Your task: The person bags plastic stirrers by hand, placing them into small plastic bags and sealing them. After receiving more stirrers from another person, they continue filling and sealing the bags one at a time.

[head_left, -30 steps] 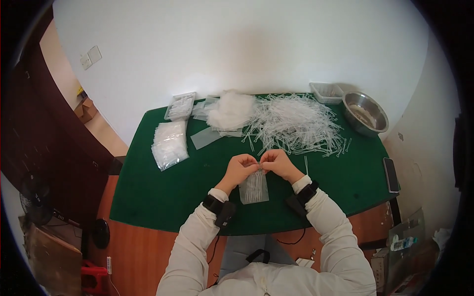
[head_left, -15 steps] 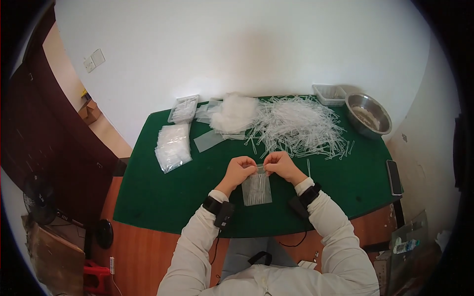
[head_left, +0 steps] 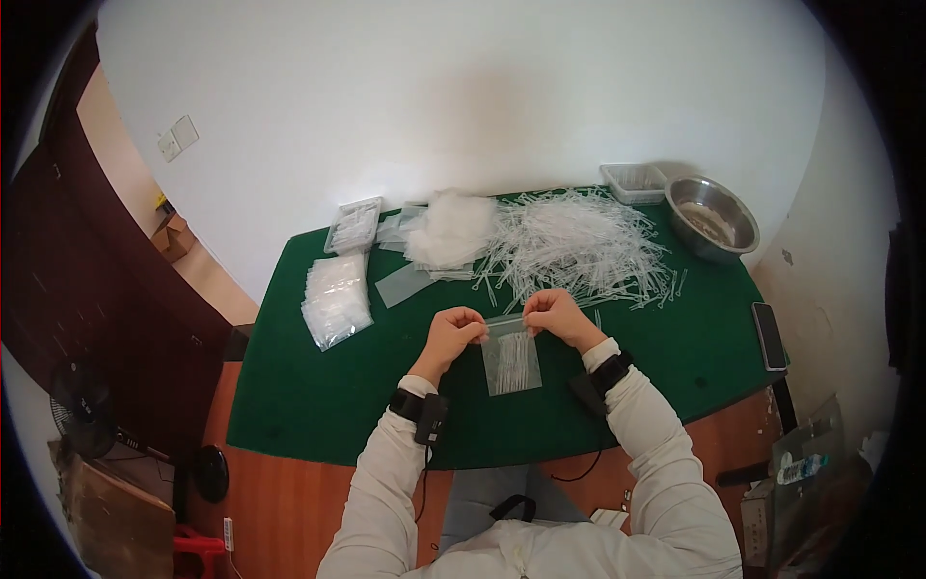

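A clear zip bag (head_left: 512,365) filled with several thin clear plastic sticks hangs by its top edge between my hands, near the front of the green table. My left hand (head_left: 455,333) pinches the bag's upper left corner. At the upper right corner, my right hand (head_left: 559,317) pinches it too. The sticks lie upright, side by side, in the bag. Beyond my hands spreads a large heap of loose clear plastic sticks (head_left: 579,241), some with a small loop at one end.
Left of the heap are a pile of empty clear bags (head_left: 449,230) and a stack of filled bags (head_left: 336,299). A white tray (head_left: 354,226) stands behind that stack. At the back right are a plastic tray (head_left: 633,181) and a steel bowl (head_left: 712,220). A phone (head_left: 769,336) lies by the right edge.
My hands have moved apart along the bag's top edge, the left one to the left and the right one slightly to the right. The view has shifted slightly.
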Demonstrator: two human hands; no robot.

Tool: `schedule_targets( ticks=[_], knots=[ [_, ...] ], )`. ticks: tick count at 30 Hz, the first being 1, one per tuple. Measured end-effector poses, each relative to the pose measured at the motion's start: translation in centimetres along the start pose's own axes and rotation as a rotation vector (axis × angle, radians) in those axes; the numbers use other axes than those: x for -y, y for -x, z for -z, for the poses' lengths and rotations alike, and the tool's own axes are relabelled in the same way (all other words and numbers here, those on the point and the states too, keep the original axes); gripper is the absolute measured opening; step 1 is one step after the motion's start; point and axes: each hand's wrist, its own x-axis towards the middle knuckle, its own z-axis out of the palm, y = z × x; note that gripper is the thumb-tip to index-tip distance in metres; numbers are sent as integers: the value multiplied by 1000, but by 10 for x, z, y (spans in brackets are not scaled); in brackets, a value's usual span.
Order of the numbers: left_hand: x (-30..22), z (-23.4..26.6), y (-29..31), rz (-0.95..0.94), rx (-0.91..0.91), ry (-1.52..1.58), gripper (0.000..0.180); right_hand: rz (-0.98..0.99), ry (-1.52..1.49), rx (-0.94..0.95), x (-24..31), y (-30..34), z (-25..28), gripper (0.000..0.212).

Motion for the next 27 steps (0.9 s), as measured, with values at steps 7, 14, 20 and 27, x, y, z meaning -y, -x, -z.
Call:
schedule_targets(
  ticks=[7, 14, 20, 27],
  knots=[
    [-1, 4, 0, 32, -8, 2, 3, -17, -13, 2, 1, 1, 1, 5],
    [2, -4, -1, -20, 33, -55, 5, 205, 233, -89, -14, -5, 0, 12],
    [9, -14, 1, -185, 26, -235, 6, 438, 639, -75, 7, 7, -31, 16],
    [4, -19, 4, -245, 14, -455, 5, 560, 833, -33, 5, 5, -34, 11]
  ],
)
